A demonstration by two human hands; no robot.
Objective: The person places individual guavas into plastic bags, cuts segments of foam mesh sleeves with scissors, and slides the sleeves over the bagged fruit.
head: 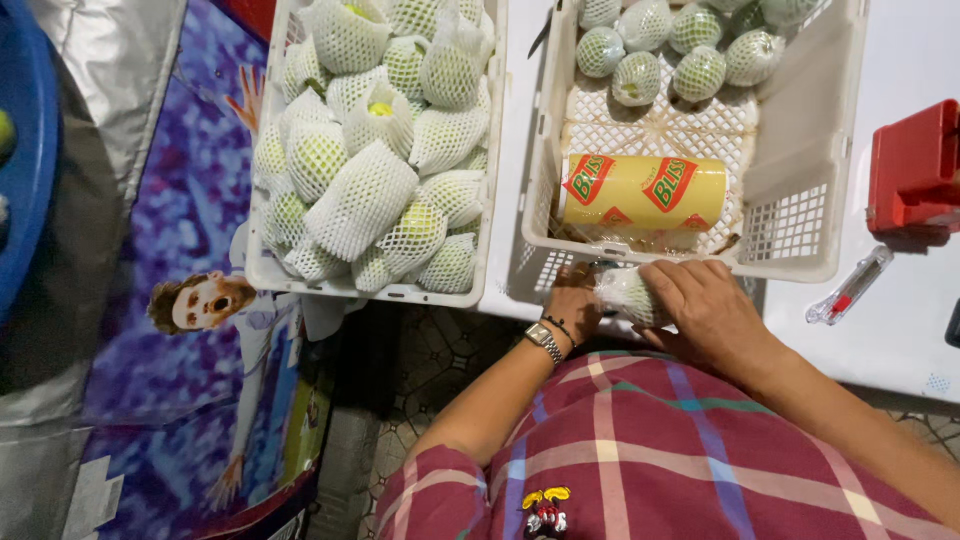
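My left hand [573, 303], with a watch on the wrist, and my right hand [706, 308] both grip one green fruit in a white foam net [628, 296], with clear film around it, at the near edge of the right white crate [800, 215]. A yellow roll of cling film [643, 192] lies inside that crate just beyond my hands. Several wrapped fruits [668, 45] sit at its far end. The left white crate [262, 272] is heaped with several net-covered fruits [365, 195].
A red box [915, 165] and a clear pen with a red tip [848, 287] lie on the white table [900, 330] at the right. A blue tub [25, 150] and a purple printed sheet [190, 200] are at the left.
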